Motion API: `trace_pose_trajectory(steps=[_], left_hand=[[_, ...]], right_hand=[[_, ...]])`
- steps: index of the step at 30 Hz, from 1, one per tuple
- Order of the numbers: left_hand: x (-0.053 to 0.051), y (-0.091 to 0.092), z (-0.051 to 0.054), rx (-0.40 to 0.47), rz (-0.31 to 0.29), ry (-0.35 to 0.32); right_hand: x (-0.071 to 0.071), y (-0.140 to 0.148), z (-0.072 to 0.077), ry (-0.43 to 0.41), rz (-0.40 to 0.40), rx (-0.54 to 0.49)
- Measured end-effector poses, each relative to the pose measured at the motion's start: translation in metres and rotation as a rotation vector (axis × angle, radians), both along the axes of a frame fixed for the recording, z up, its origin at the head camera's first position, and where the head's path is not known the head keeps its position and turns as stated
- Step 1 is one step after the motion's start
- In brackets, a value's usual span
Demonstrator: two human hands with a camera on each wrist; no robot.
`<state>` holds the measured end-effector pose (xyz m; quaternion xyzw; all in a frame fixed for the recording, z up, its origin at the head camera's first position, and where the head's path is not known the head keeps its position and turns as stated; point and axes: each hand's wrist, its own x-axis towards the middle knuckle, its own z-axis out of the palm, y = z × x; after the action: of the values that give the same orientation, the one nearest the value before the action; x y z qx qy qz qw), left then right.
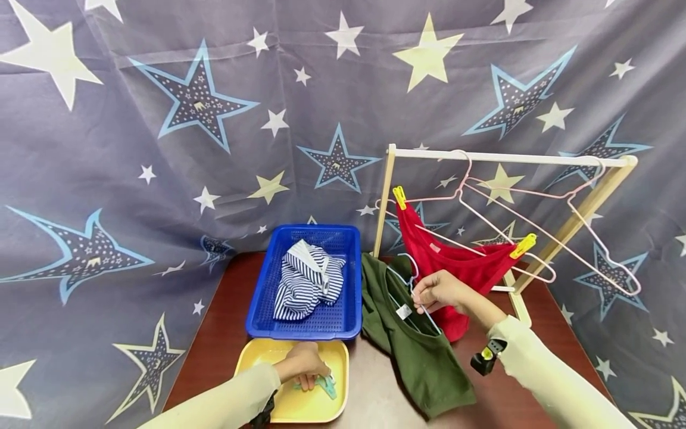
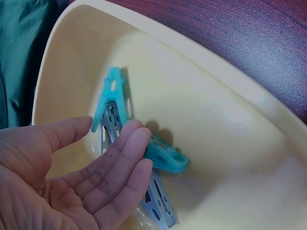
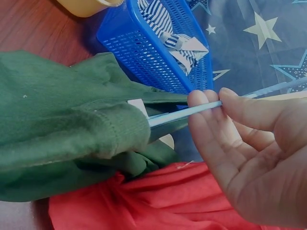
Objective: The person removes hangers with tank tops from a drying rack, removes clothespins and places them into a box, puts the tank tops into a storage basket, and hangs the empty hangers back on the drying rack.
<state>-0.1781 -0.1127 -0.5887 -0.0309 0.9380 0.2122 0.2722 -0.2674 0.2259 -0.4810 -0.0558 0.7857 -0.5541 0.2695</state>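
Note:
My left hand [image 1: 306, 362] reaches down into a yellow basin [image 1: 341, 390]. In the left wrist view its thumb and fingers stand apart beside a teal clothespin [image 2: 112, 88]; contact with it is hard to make out. Another teal clothespin [image 2: 168, 157] lies by the fingertips, along with grey-blue clothespins [image 2: 160, 203] partly hidden by the hand. My right hand [image 1: 440, 292] pinches a light blue hanger [image 3: 184, 113] between thumb and fingers. A dark green garment [image 1: 412, 363] with a white label hangs on that hanger, its lower part spread over the table.
Behind the basin stands a blue basket [image 1: 257, 286] holding a striped garment [image 1: 311, 280]. A white-and-wood rack [image 1: 514, 156] at right carries pink hangers [image 1: 576, 202]. Yellow clothespins [image 1: 524, 245] fasten a red garment [image 1: 455, 262] to one, close to my right hand. A starry curtain [image 1: 300, 214] backs the table.

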Motion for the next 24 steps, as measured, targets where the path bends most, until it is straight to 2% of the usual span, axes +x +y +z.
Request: trace_pose_trajectory(steps=[7, 12, 18, 20, 24], left_hand=[[-0.001, 0.001, 0.004, -0.002, -0.015, 0.012], [0.001, 0.003, 0.009, -0.017, -0.078, 0.079], [0.002, 0.008, 0.031, -0.020, -0.192, 0.201], [0.001, 0.009, 0.040, 0.027, -0.204, 0.204], [-0.002, 0.011, 0.054, 0.147, -0.201, 0.168]], right_hand=[[0.000, 0.000, 0.000, 0.019, 0.011, 0.009], [0.001, 0.001, 0.002, 0.028, 0.022, 0.002], [-0.001, -0.003, 0.002, 0.034, 0.032, 0.012], [-0.001, -0.005, 0.001, 0.029, 0.018, 0.017], [0.000, -0.008, 0.000, 0.038, -0.015, 0.023]])
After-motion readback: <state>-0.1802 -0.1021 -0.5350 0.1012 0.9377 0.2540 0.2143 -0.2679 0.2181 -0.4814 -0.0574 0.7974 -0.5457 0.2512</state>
